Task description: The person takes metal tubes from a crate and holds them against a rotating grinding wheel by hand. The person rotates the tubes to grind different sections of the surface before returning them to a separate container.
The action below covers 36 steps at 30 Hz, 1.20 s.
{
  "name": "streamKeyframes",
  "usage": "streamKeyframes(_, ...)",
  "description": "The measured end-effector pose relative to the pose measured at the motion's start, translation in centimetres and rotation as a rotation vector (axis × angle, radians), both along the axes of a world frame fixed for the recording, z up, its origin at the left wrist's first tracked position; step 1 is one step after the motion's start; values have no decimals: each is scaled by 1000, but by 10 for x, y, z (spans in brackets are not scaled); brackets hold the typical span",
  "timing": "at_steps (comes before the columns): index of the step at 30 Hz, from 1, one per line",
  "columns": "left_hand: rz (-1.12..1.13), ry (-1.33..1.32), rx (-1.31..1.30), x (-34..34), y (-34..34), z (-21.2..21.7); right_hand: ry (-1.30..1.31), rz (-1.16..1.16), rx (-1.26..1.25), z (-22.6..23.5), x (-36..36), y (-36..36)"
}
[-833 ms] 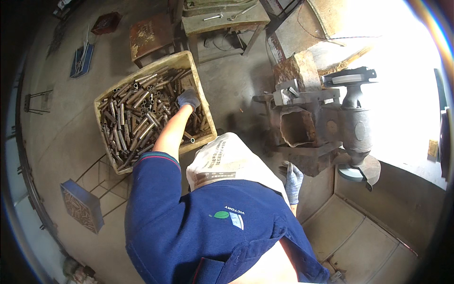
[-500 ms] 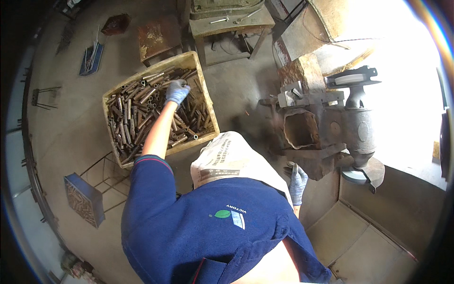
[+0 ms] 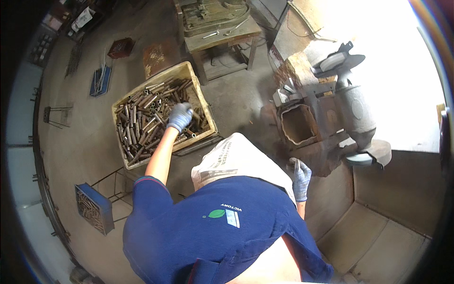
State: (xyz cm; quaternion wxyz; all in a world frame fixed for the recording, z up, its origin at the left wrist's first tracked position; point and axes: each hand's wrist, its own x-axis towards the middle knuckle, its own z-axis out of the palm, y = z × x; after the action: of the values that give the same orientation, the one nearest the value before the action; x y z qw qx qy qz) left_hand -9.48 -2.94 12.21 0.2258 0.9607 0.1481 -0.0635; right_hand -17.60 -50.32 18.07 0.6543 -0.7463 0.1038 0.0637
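Observation:
A pale yellow bin (image 3: 211, 124) at the upper left holds a heap of short brown metal tubes (image 3: 137, 124). Over its right half is my left hand (image 3: 179, 117) in a blue-grey knitted glove. Its fingers are closed round a short metal tube (image 3: 195, 115), slightly blurred, whose end sticks out to the right. My right hand (image 3: 301, 181), gloved alike, hangs low beside the light apron (image 3: 236, 158), near the grinder stand. Its fingers are loosely bent and apart, and I see nothing in them.
On the right stands a double-wheel bench grinder (image 3: 355, 111), with an open-topped metal box (image 3: 299, 125) beside it. A worktable (image 3: 222, 40) with tools is at the top. A blue bin (image 3: 101, 208) of small parts sits on a frame at the lower left.
My left hand has drawn back from deeper in the bin, and a tube end now shows at its fingers. The view has turned slightly. My right hand stays low by the apron.

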Motion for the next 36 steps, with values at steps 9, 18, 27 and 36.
streamKeyframes(9,-279,-178,-1304,16,-181,137,-465,113,-232,78,19,12)
streamKeyframes(18,-520,74,-1485,-6,-340,132,-675,-251,-370,72,-22,-42)
streamKeyframes(27,-558,408,-1584,-8,-408,98,-584,-449,-273,54,-41,-82)
streamKeyframes(36,-574,390,-1447,30,-465,79,-582,-658,-288,41,-31,-112)
